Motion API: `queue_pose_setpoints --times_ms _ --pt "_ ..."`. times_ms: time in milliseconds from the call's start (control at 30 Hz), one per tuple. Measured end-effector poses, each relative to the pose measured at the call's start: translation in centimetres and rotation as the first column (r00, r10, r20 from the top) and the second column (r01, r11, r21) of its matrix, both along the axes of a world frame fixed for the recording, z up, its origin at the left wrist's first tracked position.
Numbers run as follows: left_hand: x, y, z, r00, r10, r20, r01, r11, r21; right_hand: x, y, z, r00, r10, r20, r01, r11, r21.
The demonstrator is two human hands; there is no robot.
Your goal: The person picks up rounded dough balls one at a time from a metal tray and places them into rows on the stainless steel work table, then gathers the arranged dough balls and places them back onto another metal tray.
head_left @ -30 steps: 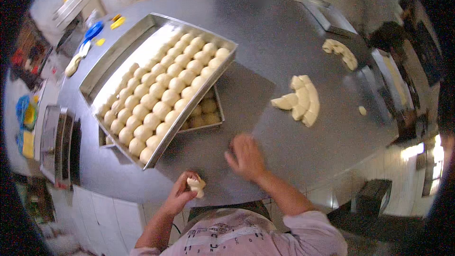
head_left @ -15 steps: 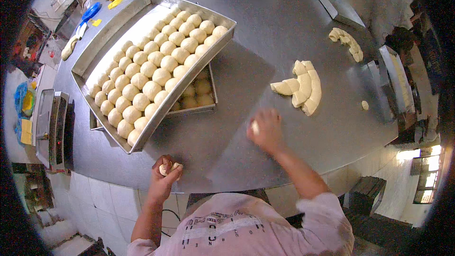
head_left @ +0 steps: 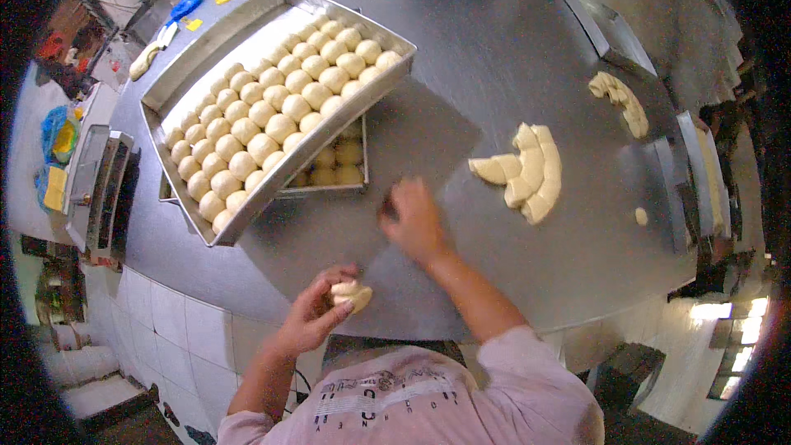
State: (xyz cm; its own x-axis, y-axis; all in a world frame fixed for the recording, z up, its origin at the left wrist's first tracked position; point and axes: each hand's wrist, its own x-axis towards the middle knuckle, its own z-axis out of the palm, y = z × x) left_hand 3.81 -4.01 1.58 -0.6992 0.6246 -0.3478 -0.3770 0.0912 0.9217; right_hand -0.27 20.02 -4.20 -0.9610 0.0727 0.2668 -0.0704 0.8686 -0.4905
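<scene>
My left hand [head_left: 317, 313] holds a pale dough ball [head_left: 353, 294] near the front edge of the steel table [head_left: 494, 58]. My right hand [head_left: 414, 218] is blurred, pressed palm down on the table top; whether dough lies under it is hidden. A large metal tray [head_left: 284, 169] with rows of several round dough balls [head_left: 272, 111] lies to the left of both hands. It rests partly over a second tray [head_left: 342, 189] of darker balls. To the right of my right hand, cut dough pieces [head_left: 523, 169] form an arc.
A smaller row of dough pieces [head_left: 620, 99] lies at the far right, and a single small piece [head_left: 641, 216] sits near the right edge. Empty metal pans [head_left: 606, 29] stand along the right rim. Blue and yellow items [head_left: 185, 7] lie at the back left.
My left hand has stayed at the table's front edge with its dough ball. My right hand has kept moving over the table surface just right of the trays.
</scene>
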Motion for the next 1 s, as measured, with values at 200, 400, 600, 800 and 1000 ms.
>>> queue_pose_setpoints --times_ms 200,400,600,800,1000 --pt "-0.8 -2.5 1.1 0.974 0.227 0.025 -0.227 0.974 0.003 0.2 4.0 0.1 0.972 -0.204 -0.114 0.203 0.979 -0.015" --pt "-3.0 -8.9 3.6 0.890 0.333 -0.312 -0.400 0.899 -0.179 5.2 1.7 2.4 0.993 -0.101 0.065 0.105 0.993 -0.049" --pt "-5.0 -16.5 5.5 0.915 0.369 -0.163 -0.348 0.927 0.141 -7.9 0.6 12.4 0.994 0.110 0.006 -0.029 0.314 -0.949" --pt "-5.4 -17.6 1.9 0.974 0.060 -0.219 -0.116 0.960 -0.254 -29.9 -8.9 15.7 0.841 -0.030 -0.540 -0.415 0.606 -0.679" --pt "-3.8 -16.3 0.1 0.980 0.142 -0.142 -0.161 0.978 -0.134 -32.8 -13.1 11.6 0.972 -0.084 -0.220 -0.007 0.923 -0.386"
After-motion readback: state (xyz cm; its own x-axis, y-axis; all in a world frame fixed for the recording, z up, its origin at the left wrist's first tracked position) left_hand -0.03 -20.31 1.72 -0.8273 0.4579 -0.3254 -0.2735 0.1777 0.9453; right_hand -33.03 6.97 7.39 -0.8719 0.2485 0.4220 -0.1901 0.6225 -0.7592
